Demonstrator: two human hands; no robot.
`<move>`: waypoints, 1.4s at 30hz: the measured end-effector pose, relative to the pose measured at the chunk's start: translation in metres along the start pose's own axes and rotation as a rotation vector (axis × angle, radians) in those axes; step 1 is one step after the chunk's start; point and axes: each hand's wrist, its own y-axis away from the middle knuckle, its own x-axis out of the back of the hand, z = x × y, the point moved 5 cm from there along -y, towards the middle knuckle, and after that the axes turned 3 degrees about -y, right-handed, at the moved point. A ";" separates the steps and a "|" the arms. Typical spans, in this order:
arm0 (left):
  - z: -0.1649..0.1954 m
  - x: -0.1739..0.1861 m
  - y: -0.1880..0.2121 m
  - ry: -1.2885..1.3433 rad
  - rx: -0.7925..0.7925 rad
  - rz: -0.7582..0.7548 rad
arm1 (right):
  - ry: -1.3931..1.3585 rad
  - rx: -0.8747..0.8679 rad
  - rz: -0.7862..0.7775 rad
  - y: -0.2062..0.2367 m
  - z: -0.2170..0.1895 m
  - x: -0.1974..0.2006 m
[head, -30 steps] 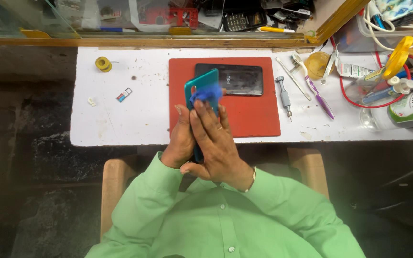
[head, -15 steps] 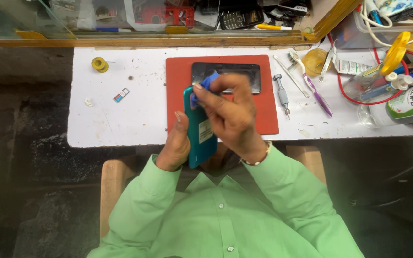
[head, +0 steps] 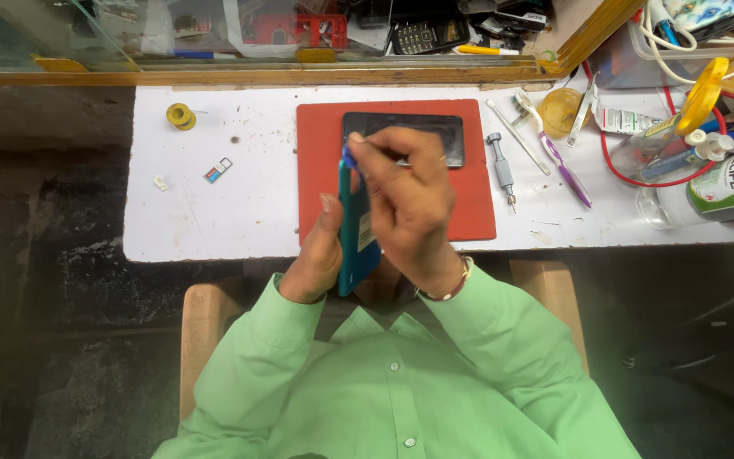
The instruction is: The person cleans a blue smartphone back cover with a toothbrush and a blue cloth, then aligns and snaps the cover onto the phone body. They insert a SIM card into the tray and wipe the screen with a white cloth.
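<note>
Tabletop (head: 214,221) in white fills most of what I see, and I take the red mat (head: 320,170) at its middle as my landmark. Lying flat on the far part of that mat is a dark phone screen (head: 405,129). Above the mat's near edge I see my teal phone body (head: 352,229) held up on its edge, slightly tilted. My left hand (head: 312,259) clasps it from the left side, thumb along the casing. My right hand (head: 409,200) is bunched over the top of the phone, fingertips pinched on a small blue pick (head: 347,155) at the phone's upper corner. Right of the mat lie a grey screwdriver (head: 501,170) and a purple toothbrush (head: 558,157), close together but apart. Left of the mat, well apart from it, sit a yellow roll (head: 181,115) and a tiny card tray (head: 217,170)
</note>
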 end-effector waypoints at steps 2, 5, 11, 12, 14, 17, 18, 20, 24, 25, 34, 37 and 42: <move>0.001 0.003 -0.001 0.035 -0.045 0.001 | 0.015 0.068 -0.013 0.003 -0.007 -0.002; 0.010 0.006 -0.002 -0.013 -0.183 0.010 | 0.000 0.176 -0.052 0.020 -0.017 -0.008; 0.028 0.018 -0.007 -0.006 -0.275 0.138 | -0.086 0.160 -0.115 0.073 -0.038 -0.021; 0.029 0.018 -0.007 0.001 -0.277 0.146 | -0.087 0.161 -0.112 0.077 -0.038 -0.021; 0.029 0.017 -0.006 -0.002 -0.284 0.131 | -0.097 0.148 -0.085 0.073 -0.033 -0.021; 0.018 0.006 -0.004 0.109 -0.201 0.059 | -0.007 0.093 0.006 0.044 -0.012 -0.016; 0.015 0.002 -0.003 0.162 -0.162 0.030 | 0.025 0.048 0.031 0.029 -0.001 -0.016; 0.015 0.000 -0.002 0.149 -0.155 0.041 | 0.037 -0.013 0.045 0.008 0.010 -0.013; 0.028 0.003 -0.001 0.158 -0.193 0.045 | 0.016 0.080 -0.079 0.013 -0.012 -0.012; 0.033 0.005 -0.001 0.162 -0.227 0.040 | 0.026 0.145 -0.129 0.024 -0.024 -0.013; 0.015 0.004 -0.002 0.129 -0.049 0.214 | 0.119 0.085 0.000 0.000 0.012 -0.008; 0.022 0.007 0.000 0.184 -0.100 0.194 | 0.015 0.090 -0.048 -0.012 0.010 -0.014; 0.040 0.022 -0.008 0.164 -0.313 0.184 | -0.140 0.179 -0.250 0.053 -0.036 -0.022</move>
